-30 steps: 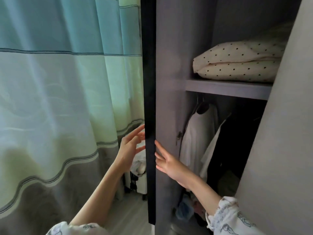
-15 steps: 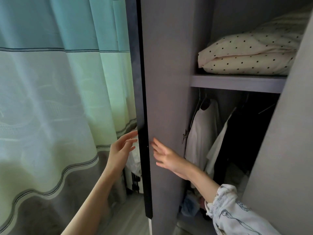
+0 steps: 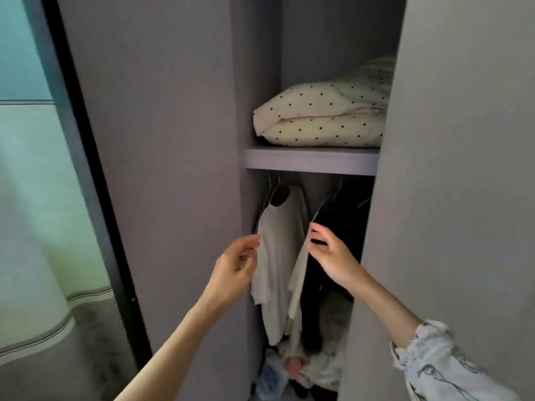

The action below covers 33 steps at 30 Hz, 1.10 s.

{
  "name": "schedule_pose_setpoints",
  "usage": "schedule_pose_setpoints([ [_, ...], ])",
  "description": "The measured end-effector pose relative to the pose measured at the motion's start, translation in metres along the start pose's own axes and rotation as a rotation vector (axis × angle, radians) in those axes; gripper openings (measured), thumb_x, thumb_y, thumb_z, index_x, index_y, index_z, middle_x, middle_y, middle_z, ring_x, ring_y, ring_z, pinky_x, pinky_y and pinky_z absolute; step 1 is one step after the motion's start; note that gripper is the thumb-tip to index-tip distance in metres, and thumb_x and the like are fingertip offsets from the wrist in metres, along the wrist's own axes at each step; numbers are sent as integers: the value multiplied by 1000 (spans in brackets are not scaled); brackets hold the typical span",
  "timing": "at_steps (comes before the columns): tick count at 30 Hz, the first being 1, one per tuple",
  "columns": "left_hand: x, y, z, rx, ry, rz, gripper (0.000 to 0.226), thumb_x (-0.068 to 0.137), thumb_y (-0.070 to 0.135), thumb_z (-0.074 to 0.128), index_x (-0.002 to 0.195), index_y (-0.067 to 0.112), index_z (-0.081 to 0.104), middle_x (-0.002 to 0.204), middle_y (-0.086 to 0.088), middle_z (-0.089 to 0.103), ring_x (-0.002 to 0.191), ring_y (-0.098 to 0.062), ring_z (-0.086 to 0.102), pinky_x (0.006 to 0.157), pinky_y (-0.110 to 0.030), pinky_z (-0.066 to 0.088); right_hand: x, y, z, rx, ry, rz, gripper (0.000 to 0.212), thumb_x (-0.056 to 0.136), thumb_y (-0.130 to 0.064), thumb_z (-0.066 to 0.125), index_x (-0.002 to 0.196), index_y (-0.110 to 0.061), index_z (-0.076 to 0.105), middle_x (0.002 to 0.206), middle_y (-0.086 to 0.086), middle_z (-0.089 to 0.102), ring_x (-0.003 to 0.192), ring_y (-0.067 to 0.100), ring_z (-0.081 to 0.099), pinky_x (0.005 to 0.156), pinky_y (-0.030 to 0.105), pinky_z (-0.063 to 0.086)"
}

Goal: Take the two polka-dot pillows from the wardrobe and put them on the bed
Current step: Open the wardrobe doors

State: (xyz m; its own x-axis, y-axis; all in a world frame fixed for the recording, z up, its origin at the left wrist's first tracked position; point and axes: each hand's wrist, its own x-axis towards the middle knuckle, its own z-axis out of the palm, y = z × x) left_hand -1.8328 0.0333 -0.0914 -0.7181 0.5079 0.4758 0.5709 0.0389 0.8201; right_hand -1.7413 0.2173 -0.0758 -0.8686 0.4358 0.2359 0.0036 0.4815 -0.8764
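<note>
Two cream pillows with black polka dots lie stacked on the wardrobe shelf (image 3: 311,162): the upper pillow (image 3: 324,101) rests on the lower pillow (image 3: 327,133). Their right ends are hidden behind the right wardrobe door (image 3: 463,169). My left hand (image 3: 236,266) and my right hand (image 3: 331,253) are raised in front of the hanging clothes, below the shelf, fingers loosely curled and apart, holding nothing. Both hands are well beneath the pillows and not touching them.
The left wardrobe door (image 3: 162,169) stands swung open, its dark edge (image 3: 95,183) toward a striped teal-and-grey curtain (image 3: 34,227). Under the shelf hang a white garment (image 3: 282,256) and dark clothes (image 3: 335,227). Crumpled clothing (image 3: 301,369) lies on the wardrobe floor.
The left door has swung further open to the left. Both hands have left the door's edge and moved right and up, in front of the hanging clothes.
</note>
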Motion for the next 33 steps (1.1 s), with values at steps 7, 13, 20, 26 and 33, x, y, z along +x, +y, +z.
schedule_pose_setpoints([
  [7, 102, 12, 143, -4, -145, 77, 37, 93, 5, 44, 129, 14, 49, 125, -1, 55, 108, -11, 55, 88, -8, 39, 35, 49, -146, -597, 510, -161, 53, 94, -22, 48, 143, -14, 29, 150, 9, 29, 139, 25, 21, 112, 32, 15],
  [13, 174, 39, 231, -156, -166, 76, 47, 93, -1, 38, 137, 12, 39, 139, -3, 46, 127, -17, 43, 102, -23, 32, 62, 84, -205, -1009, 426, -152, 63, 92, -28, 48, 146, -22, 19, 156, 10, -2, 142, 33, -6, 113, 53, 13],
  [20, 186, 46, 260, -454, -274, 83, 63, 87, -6, 36, 126, 43, 41, 127, 7, 54, 112, -7, 54, 86, -21, 46, 76, 110, -194, -1113, 403, -91, 71, 89, -39, 48, 147, -25, 10, 148, 5, -29, 136, 33, -27, 111, 54, 12],
  [26, 175, 54, 248, -542, -290, 8, 59, 88, -11, 32, 129, 29, 44, 117, -2, 58, 103, -13, 59, 77, -23, 51, 64, 100, -182, -1072, 391, -53, 70, 91, -36, 45, 148, -23, 6, 145, 5, -33, 136, 33, -28, 115, 50, 6],
  [33, 109, 73, 219, -587, -373, 27, 65, 85, -11, 27, 126, 37, 45, 125, 1, 53, 112, -8, 53, 75, -22, 51, -2, 80, -161, -715, 328, -31, 69, 95, -21, 44, 147, -23, 0, 150, -2, -28, 142, 19, -13, 115, 36, 12],
])
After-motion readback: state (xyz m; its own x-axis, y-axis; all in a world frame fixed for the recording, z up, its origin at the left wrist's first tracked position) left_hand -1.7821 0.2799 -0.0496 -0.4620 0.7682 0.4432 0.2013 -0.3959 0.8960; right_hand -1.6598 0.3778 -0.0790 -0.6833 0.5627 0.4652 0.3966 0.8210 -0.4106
